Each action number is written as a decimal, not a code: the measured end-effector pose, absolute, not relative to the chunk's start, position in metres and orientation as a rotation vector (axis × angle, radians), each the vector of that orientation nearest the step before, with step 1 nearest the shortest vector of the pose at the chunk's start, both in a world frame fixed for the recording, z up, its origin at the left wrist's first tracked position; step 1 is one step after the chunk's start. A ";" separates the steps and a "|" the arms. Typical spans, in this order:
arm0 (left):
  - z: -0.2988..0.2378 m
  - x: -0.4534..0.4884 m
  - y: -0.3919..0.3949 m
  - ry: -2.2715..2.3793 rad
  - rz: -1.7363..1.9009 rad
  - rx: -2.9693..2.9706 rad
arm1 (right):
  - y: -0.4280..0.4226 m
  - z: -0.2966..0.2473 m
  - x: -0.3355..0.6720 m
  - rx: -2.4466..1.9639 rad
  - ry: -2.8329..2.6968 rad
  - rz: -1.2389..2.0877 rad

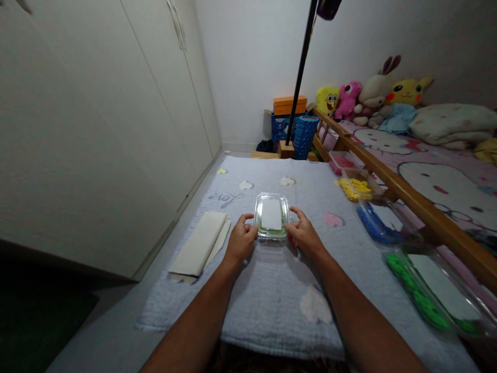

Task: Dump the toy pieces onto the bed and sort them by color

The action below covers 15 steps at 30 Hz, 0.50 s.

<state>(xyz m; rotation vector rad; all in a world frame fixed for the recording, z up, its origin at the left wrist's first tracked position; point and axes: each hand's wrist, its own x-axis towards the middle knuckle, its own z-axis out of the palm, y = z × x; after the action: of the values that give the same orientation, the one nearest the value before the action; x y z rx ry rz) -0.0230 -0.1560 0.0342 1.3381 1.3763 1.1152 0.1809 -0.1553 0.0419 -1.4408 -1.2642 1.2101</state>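
A clear plastic container with its lid on sits in the middle of the cloth-covered table. A white label shows on its top, and something light green lies inside. My left hand grips its left side, and my right hand grips its right side, thumbs toward the near corners. To the left of my left hand lies a folded beige paper or cloth bag, flat on the cloth.
Along the right edge stand clear containers with red, yellow, blue and green pieces. Beyond them runs a wooden bed rail. A black pole rises behind the table; a white wardrobe stands left.
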 end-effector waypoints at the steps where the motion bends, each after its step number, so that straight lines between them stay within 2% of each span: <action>1: 0.033 -0.022 -0.156 1.350 1.127 1.311 | -0.155 0.041 0.181 -1.431 -1.263 1.220; 15: 0.035 -0.017 -0.160 1.291 1.167 1.179 | -0.168 0.036 0.178 -1.433 -1.236 1.345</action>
<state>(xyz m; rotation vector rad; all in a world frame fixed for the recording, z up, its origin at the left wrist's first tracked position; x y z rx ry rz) -0.0173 -0.1597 0.0354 1.1795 1.2911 1.1666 0.1776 -0.1684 0.0355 -1.4334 -1.2356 1.3446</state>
